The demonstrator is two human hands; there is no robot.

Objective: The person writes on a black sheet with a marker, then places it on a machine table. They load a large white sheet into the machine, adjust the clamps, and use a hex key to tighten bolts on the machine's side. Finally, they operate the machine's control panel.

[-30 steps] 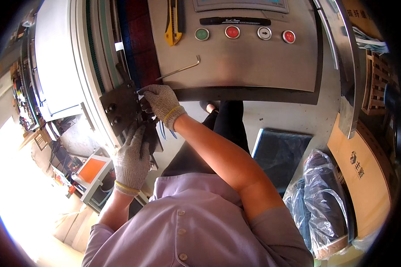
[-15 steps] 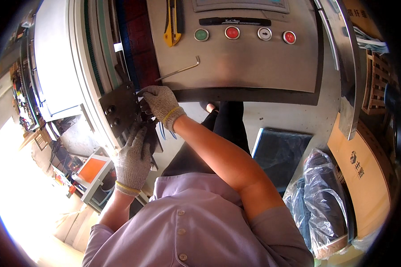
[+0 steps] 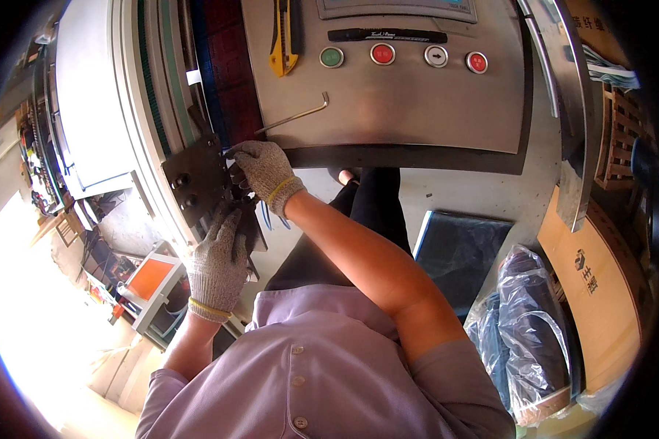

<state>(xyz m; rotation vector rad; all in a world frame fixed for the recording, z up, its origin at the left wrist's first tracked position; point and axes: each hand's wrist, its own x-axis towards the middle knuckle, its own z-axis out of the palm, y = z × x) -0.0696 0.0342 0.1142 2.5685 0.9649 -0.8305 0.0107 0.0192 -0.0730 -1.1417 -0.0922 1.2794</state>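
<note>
A dark metal plate [image 3: 192, 175] with round bolt heads sits on the side of the machine's pale rail, tilted in the view. At its lower edge is my left hand [image 3: 218, 265], in a grey knit glove, its fingers closed on the metal and their tips lost in shadow. My right hand [image 3: 265, 170], gloved the same way, is at the plate's right edge. Its fingers are bent and pressed together around something small and dark that I cannot make out. A bent hex key [image 3: 296, 115] lies on the steel panel just beyond my right hand.
The steel control panel [image 3: 403, 110] spans the front, with push buttons, a black marker [image 3: 386, 35] and a yellow utility knife [image 3: 284, 51]. Blue tubing [image 3: 266, 216] hangs below my right hand. A dark flat sheet [image 3: 465, 249], plastic-wrapped items [image 3: 531, 329] and a cardboard box [image 3: 597, 293] stand at right.
</note>
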